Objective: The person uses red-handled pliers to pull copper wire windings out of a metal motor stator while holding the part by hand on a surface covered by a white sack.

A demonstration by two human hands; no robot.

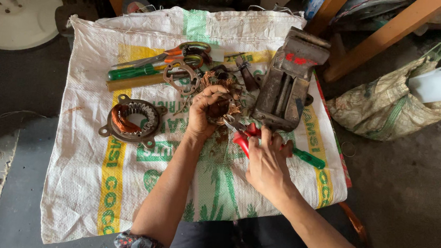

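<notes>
A white woven sack (87, 182) with green and yellow print covers the floor, carrying one stator (132, 119) with copper windings at centre left. At frame centre the left hand (204, 112) grips a tangle of copper wire (220, 108), and the right hand (267, 163) clasps one pair of red-handled cutters (243, 138) touching it. Just beside them stands one rusty vise (285, 82), with one pair of scissors (173, 53) and two screwdrivers (131, 72) at upper left.

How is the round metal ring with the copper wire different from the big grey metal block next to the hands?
The ring is round and flat with a hole in the middle; the vise is long and blocky. The ring has copper wire wound inside it; the vise has red marks on top. The ring lies left of the hands, the vise right and further back. Both are worn metal and rest on the sack.
</notes>
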